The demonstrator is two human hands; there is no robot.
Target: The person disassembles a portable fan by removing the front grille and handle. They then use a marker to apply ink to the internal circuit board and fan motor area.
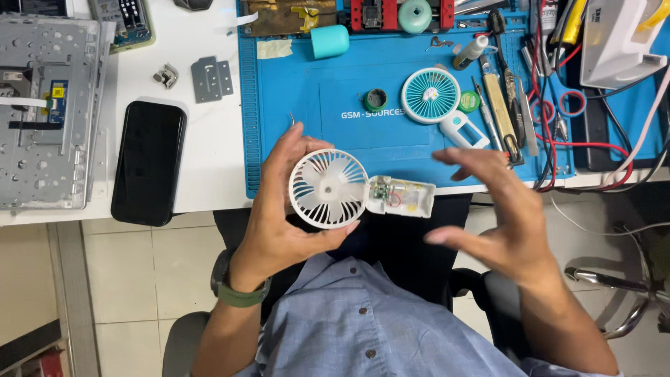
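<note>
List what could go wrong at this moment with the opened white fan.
The left hand alone grips the white fan by its round head, past the desk edge; a slip could drop it. Its open handle exposes wiring the empty right hand might snag.

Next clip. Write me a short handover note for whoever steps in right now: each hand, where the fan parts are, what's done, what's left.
Left hand: holds the white handheld fan by its round grille, above the desk edge.
Right hand: open, empty, blurred, just right of the fan's handle.
Done: the handle is open, wiring and a small board exposed.
On the blue mat: a teal fan grille and a white handle cover.
Left: handle not yet closed up.
</note>
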